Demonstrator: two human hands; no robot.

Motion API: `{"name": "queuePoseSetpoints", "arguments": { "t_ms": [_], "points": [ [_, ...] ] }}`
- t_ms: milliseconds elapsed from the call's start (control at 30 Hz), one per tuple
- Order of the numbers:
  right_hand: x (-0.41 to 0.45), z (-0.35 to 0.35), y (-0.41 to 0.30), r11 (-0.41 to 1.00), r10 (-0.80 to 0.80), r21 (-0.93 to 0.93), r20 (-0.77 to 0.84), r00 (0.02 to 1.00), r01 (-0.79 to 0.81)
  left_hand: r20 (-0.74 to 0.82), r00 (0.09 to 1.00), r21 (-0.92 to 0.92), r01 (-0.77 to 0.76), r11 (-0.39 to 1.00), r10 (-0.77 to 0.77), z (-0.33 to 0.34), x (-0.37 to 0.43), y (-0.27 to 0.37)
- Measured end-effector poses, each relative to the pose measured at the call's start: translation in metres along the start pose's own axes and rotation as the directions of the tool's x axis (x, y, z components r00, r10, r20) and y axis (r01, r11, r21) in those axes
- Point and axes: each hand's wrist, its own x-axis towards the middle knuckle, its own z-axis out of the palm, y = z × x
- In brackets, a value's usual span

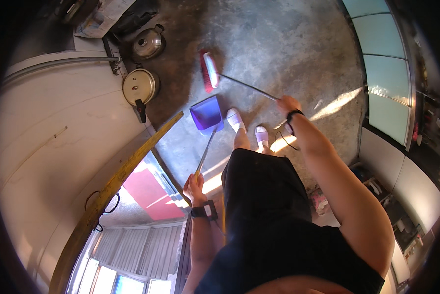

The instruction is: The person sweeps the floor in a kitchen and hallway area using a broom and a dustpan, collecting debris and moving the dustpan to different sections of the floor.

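Observation:
My right hand point(288, 105) grips the thin metal handle of a broom point(210, 70), whose white head carries red bristles. The broom head rests on the concrete floor, just beyond the mouth of a purple dustpan point(206, 113). My left hand point(194, 187) is closed around the yellow grip of the dustpan's long handle. The pan lies on the floor with its mouth towards the broom, a small gap between them. My feet in light purple slippers point(234, 118) stand to the right of the pan.
A pressure cooker point(136, 87) and a lidded metal pot point(146, 43) stand on the floor by the white wall point(54, 128). A yellow door edge point(120, 180) juts in at left. Cabinets with pale green doors point(381, 35) line the right. A thin cable point(287, 142) hangs near my right wrist.

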Motion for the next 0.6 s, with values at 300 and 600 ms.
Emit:
{"name": "queuePoseSetpoints", "arguments": {
  "t_ms": [300,600],
  "points": [
    [-0.076,-0.015,0.137,0.791,0.599,0.089,0.087,0.796,-0.605,0.136,0.989,0.036,0.050,0.998,-0.055,0.025,0.014,0.039],
    [-0.088,0.003,0.081,0.939,0.232,0.289,-0.135,0.963,-0.186,0.073,0.997,0.023,0.028,0.999,-0.030,0.058,0.006,0.056]
  ]
}}
